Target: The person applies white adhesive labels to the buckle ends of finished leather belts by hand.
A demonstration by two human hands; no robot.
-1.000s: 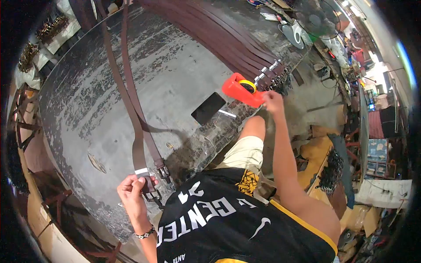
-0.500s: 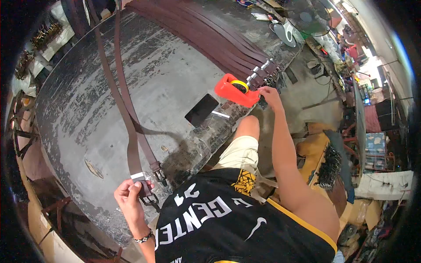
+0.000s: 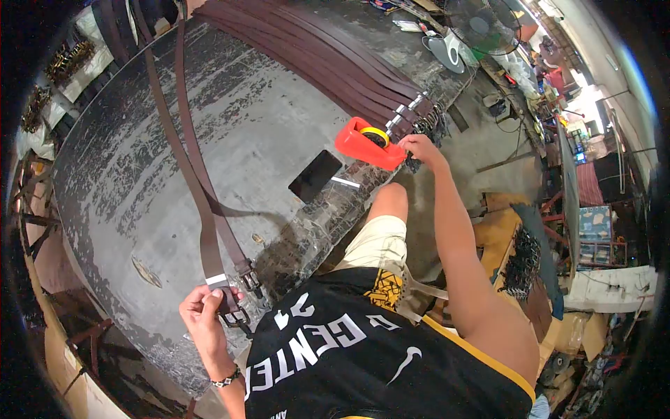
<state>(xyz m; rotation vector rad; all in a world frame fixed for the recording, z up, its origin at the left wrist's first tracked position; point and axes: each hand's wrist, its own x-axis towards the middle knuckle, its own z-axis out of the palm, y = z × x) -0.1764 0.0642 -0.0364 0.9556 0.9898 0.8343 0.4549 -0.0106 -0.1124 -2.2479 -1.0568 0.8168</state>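
My left hand (image 3: pixel 202 309) pinches the end of a brown strap (image 3: pixel 211 255) near its black buckle (image 3: pixel 236 318), where a white band (image 3: pixel 216 278) crosses the strap. A second brown strap (image 3: pixel 222 227) with a black buckle (image 3: pixel 249 277) lies just to the right. At the table's edge my right hand (image 3: pixel 421 149) has its fingers closed at the end of a red tape dispenser (image 3: pixel 354 144), which holds a yellow-rimmed roll (image 3: pixel 375 136). Whether the fingers hold tape or the dispenser itself is too small to tell.
On the worn grey table (image 3: pixel 132 202) lie a black phone (image 3: pixel 315 175), a small white strip (image 3: pixel 345 182) and a bundle of brown straps (image 3: pixel 314 59) with metal buckles. A fan (image 3: pixel 481 26) stands at the back right.
The view has shifted slightly, so the table's things appear a little further left. Both hands keep nearly the same places and grips.
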